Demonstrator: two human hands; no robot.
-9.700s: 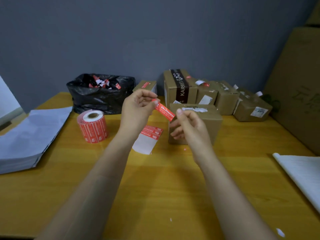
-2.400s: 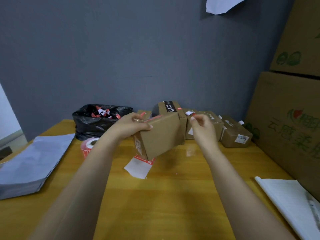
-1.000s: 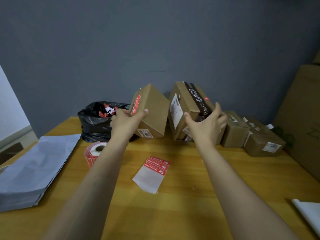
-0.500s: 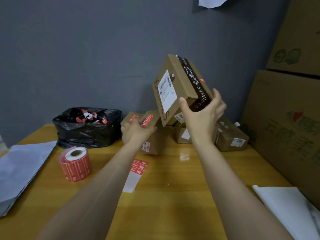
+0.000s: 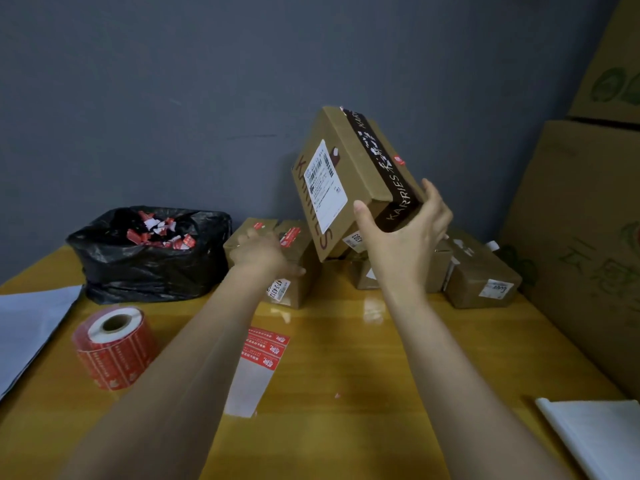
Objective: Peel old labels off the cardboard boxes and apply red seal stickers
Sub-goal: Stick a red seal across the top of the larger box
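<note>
Both arms are bare and stretched forward over the bench. The left forearm enters from 7 o'clock and runs toward 1 o'clock. The left hand (image 5: 261,252) lies back up on top of a small box (image 5: 294,289), thumb along the near face. It is blurred, so its grip cannot be told. The right forearm rises from 5 o'clock toward 11 o'clock, wrist bent slightly back. The right hand (image 5: 405,237) is raised higher, back toward the camera. It grips the lower end of a tilted banded box (image 5: 346,168), with the thumb at 10 o'clock on one face and the fingers spread up the other.
</note>
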